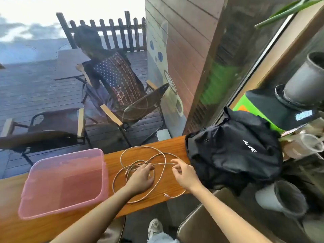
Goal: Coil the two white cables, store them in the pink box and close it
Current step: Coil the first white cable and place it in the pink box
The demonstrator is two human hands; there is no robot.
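White cables (pixel 158 156) lie tangled in loose loops on the wooden counter (pixel 173 146), and I cannot tell one from the other. A metal plug end (pixel 164 194) rests near the front edge. My left hand (pixel 141 179) lies palm down on the tangle, its fingers on the strands. My right hand (pixel 184 173) hovers just right of the loops, fingers apart and curled, holding nothing. The translucent pink box (pixel 64 181) sits to the left on the counter with its lid on.
A black bag (pixel 235 148) sits on the counter right of the cables. Grey pots (pixel 280 197) and clear plastic cups (pixel 305 144) crowd the right side. A window runs along the counter's far edge. A brown chair back (pixel 201 223) stands below the counter.
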